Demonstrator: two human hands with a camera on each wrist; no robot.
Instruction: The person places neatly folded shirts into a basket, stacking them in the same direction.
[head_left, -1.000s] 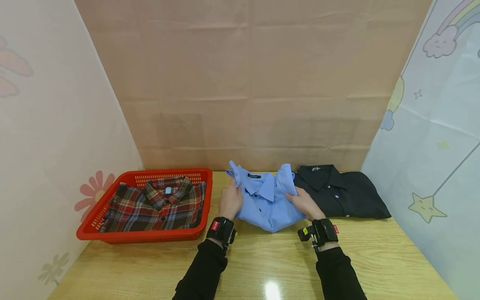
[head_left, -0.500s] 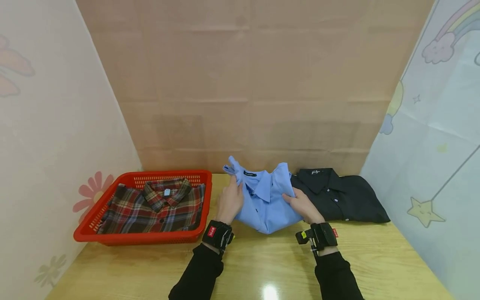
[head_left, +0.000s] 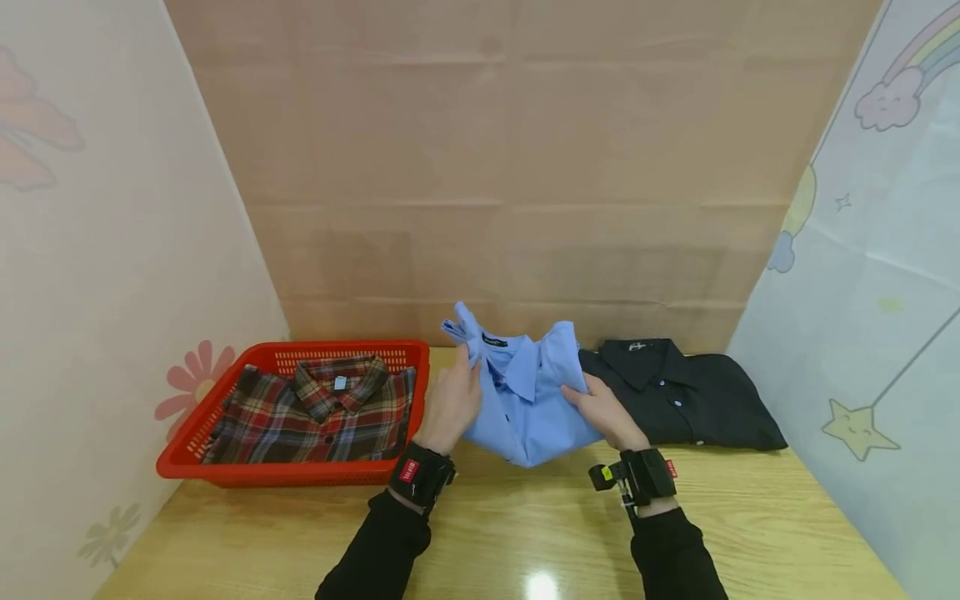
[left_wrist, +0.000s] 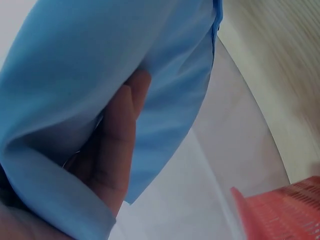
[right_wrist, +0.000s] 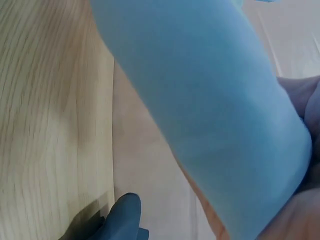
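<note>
My left hand (head_left: 456,402) and right hand (head_left: 604,410) grip the folded blue shirt (head_left: 525,400) by its sides, fingers curled underneath, holding it folded above the tabletop (head_left: 525,533) beside the red basket (head_left: 225,467).

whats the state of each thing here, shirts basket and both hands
blue shirt: folded, lifted off the table, held at both sides
plaid shirt: folded, lying in the basket
black shirt: folded, lying flat on the table
red basket: upright on the table, holds the plaid shirt
left hand: grips the blue shirt's left side
right hand: grips the blue shirt's right side
</note>
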